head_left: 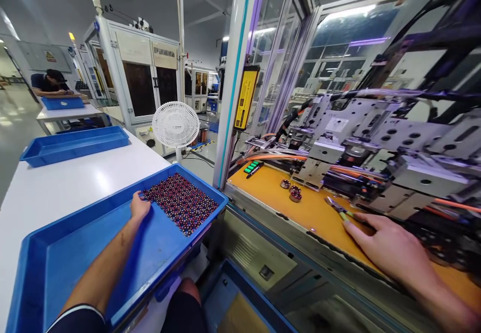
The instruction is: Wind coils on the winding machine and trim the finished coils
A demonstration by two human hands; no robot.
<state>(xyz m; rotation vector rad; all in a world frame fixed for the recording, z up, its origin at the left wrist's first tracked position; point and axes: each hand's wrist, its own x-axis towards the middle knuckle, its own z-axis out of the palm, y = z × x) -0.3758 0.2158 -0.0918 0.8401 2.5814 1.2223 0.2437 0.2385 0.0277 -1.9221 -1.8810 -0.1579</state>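
My left hand (140,207) is inside a blue tray (93,243), fingers curled at the near-left corner of a dense block of small round parts (184,203) with red, blue and pale dots. Whatever its fingertips grip there is hidden. On the right, my right hand (391,245) reaches over an orange bench top (311,223). Its thumb and fingers close around the yellow-green handles of a pair of pliers (336,207), whose metal jaws point away to the left. Several round copper-coloured parts (295,194) lie on the orange surface beyond the pliers.
Machine blocks (323,155) with orange hoses stand behind the bench. A frame post (235,82) rises between bench and tray. Beside it is a white fan (176,125). Another blue tray (75,145) rests on the white table (101,173). A person (52,82) sits far left.
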